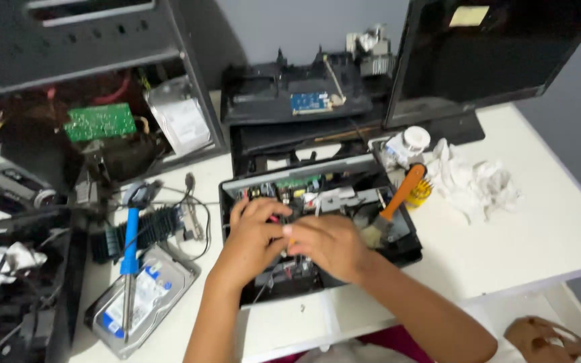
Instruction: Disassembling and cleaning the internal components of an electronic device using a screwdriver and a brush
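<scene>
An opened black electronic device (398, 252) lies on the white table, its circuit boards and wires exposed. Both hands work inside it, close together. My left hand (253, 235) rests its fingers on the components near a red wire. My right hand (331, 245) presses down right beside it, fingers curled; whether it pinches a small part is hidden. A paintbrush with an orange handle (398, 195) leans in the device just right of my right hand.
A soldering iron with a blue handle (130, 235) lies across a hard drive (149, 296) at the left. A black heat sink (149, 228), an open computer case (95, 74), a dark monitor (485, 47), crumpled white tissue (475, 181) and a white bottle (408, 144) surround the device.
</scene>
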